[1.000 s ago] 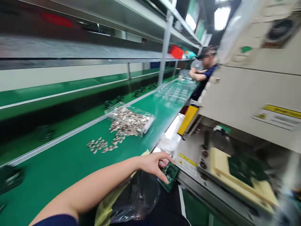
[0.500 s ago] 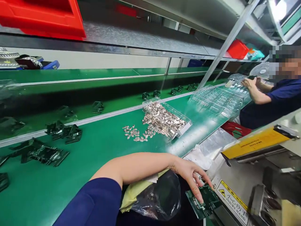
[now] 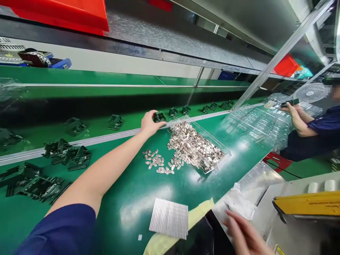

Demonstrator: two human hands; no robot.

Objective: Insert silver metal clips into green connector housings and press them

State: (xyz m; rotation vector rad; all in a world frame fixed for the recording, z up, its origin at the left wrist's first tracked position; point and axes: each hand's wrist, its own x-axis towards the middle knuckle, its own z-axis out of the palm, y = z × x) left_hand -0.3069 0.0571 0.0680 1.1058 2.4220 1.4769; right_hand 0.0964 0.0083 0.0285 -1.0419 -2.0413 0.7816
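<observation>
Since a moment ago my left hand [image 3: 150,122] has swung out just behind the clear tray [image 3: 226,158] and clamped on a black part [image 3: 160,116], gripped but, I judge, not yet lifted off the belt [image 3: 95,129], while my right hand [image 3: 245,235], nearer me than the tray, blurs beyond telling.

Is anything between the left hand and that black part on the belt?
Nothing visible: the left hand closes on the black part. The clear tray of metal pieces lies beside it, not between.

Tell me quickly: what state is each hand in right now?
Left hand: closed on a small dark green plastic part.
Right hand: open, blurred, nothing visibly held.
</observation>
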